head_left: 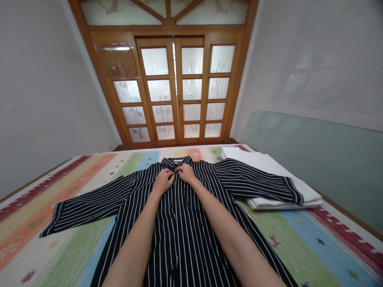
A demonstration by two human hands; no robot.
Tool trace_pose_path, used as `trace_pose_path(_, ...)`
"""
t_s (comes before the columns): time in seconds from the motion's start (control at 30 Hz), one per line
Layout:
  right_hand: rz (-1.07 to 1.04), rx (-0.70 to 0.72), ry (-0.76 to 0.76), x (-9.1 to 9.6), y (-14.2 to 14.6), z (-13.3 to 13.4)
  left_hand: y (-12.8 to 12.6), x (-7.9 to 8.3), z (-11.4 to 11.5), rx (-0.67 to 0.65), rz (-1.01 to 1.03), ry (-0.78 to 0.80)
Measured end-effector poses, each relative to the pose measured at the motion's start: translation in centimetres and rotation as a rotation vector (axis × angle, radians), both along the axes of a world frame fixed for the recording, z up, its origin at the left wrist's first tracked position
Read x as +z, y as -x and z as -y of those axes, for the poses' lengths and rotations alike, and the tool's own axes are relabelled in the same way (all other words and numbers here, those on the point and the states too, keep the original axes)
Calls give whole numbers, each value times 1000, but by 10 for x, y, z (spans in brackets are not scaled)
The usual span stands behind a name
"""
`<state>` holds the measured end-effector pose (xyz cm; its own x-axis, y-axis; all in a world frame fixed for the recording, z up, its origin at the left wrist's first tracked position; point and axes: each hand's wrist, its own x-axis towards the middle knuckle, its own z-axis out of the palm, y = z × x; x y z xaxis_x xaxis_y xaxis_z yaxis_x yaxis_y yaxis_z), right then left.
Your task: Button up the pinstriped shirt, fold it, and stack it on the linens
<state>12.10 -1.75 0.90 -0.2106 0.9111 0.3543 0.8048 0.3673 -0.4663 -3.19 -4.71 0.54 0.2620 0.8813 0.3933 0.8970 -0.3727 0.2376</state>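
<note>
A black shirt with white stripes [191, 235] lies face up, its collar at the far end and both sleeves spread out to the sides. Just below the collar, my left hand [164, 180] pinches the front placket from the left. My right hand [186, 173] grips the placket's other side, close to the left one, with fingers curled at the top of the opening. The buttons are too small to make out under my fingers. Lower down, the two front edges lie together along the middle.
The shirt rests on a colourful striped cover [98, 247]. A folded white cloth stack [269, 159] lies at the right, partly under the right sleeve. Beyond stand wooden doors with glass panes [176, 91]. A pale green panel [317, 155] leans along the right wall.
</note>
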Motion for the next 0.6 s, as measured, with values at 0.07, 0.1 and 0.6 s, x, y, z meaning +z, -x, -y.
trace_pose_path(0.07, -23, -17, 21, 4, 0, 2, 0, 1, 1, -10, -6, 8)
trace_pose_path(0.1, -37, -31, 28, 6, -1, 4, 0, 1, 1, -4, -9, 14)
trace_pose_path(0.6, -401, -127, 44, -6, 5, 24, -32, 5, 17, 227, 13, 51)
